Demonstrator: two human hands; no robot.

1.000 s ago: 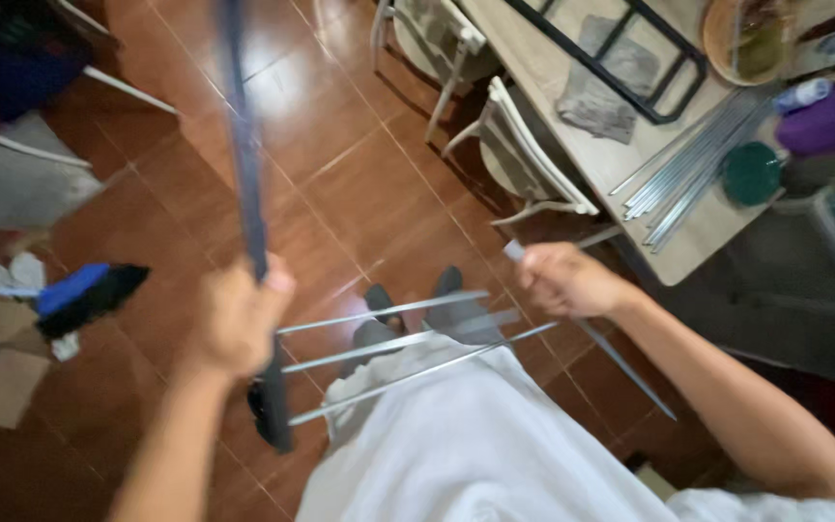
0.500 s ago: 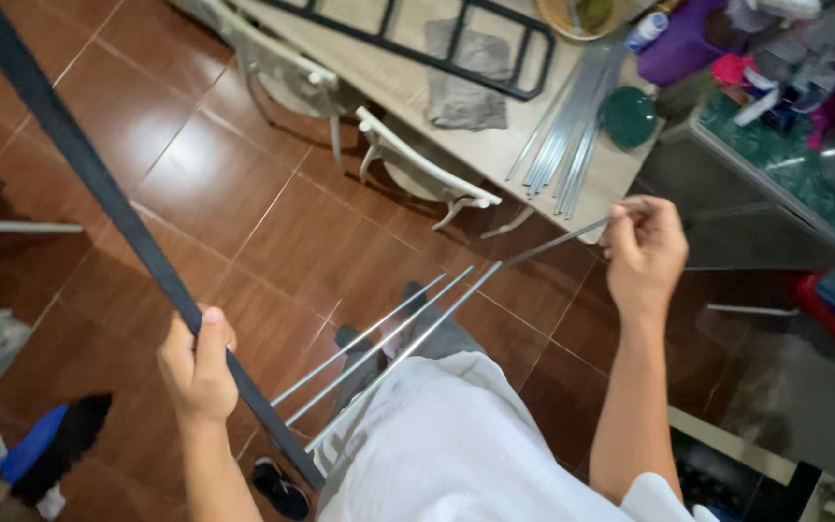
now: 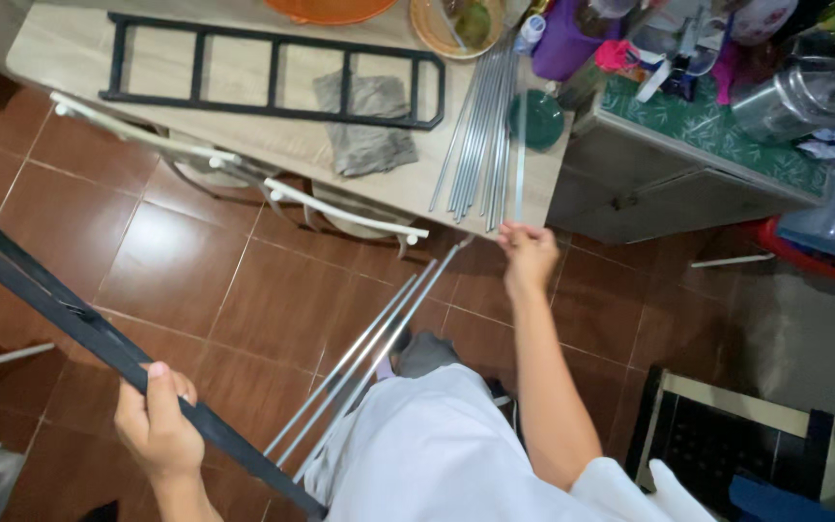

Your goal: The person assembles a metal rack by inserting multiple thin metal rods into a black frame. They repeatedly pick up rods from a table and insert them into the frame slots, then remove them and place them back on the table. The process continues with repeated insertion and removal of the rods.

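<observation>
A grey cloth (image 3: 367,124) lies on the wooden table (image 3: 70,58) beside a black ladder-like frame (image 3: 273,72), above white chairs (image 3: 340,215).

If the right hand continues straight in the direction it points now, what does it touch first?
The right hand points up-frame toward the wooden table, holding one thin metal rod. Going straight on, it would probably meet the table's near edge first, beside the bundle of rods. Depth is unclear, so it might pass above the edge.

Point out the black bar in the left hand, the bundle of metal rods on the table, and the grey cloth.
black bar (image 3: 41,295), head view, on the bare stretch above the left hand.
bundle of metal rods (image 3: 480,135), head view, mid-length of the bundle.
grey cloth (image 3: 367,124), head view, centre of the cloth.
</observation>
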